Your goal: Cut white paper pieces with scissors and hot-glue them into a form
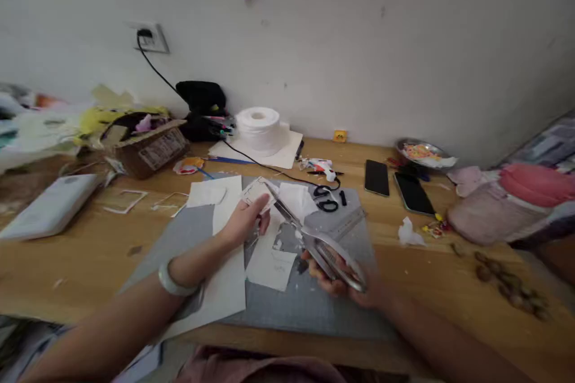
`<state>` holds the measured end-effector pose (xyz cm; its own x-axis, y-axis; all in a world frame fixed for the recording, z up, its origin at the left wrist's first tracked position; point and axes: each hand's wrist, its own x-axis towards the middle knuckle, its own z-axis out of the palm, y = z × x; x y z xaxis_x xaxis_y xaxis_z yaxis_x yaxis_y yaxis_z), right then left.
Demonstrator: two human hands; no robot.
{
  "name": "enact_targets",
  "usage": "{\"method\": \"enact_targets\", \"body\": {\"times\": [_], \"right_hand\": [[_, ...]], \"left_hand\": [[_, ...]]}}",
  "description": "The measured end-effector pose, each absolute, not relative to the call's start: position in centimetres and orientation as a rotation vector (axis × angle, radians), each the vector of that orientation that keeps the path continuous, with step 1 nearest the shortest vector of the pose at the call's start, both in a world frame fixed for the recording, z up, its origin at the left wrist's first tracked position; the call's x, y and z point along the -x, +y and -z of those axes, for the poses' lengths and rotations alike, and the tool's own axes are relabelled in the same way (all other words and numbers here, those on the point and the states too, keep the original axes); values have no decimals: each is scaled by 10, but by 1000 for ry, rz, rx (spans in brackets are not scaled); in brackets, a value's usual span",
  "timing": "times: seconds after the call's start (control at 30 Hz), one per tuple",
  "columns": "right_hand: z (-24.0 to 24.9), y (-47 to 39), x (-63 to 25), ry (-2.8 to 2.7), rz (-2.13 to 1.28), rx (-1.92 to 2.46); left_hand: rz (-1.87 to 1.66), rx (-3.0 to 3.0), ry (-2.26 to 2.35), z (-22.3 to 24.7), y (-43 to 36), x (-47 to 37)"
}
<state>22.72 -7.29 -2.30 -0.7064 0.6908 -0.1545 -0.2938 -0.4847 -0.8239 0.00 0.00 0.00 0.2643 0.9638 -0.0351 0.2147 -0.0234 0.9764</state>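
My left hand [248, 219] pinches a small piece of white paper [257, 191] with faint marks on it. Fingers of my right hand [336, 275] are wrapped round the handles of large metal scissors [317, 240], whose blades point up and left and reach the paper's right edge. I cannot tell whether the blades are cutting into it. Below lie white paper sheets [229, 269] and a cut piece with line marks [275, 268], all on a grey cutting mat [314, 308].
Black-handled scissors [327, 206] and a glue gun [330, 172] with a cable lie behind the mat. Farther back stands a white tissue roll [257, 131]. Two phones [376, 178] and a metal bowl [424, 152] are at right; a cardboard box [153, 149] sits at left.
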Motion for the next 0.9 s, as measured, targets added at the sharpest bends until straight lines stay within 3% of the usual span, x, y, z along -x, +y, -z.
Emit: {"method": "enact_targets", "body": {"times": [0.9], "right_hand": [[20,-76,-221,-1112,-2196,663]], "left_hand": [[-1118,-1398,1286,4,8,-4]]}}
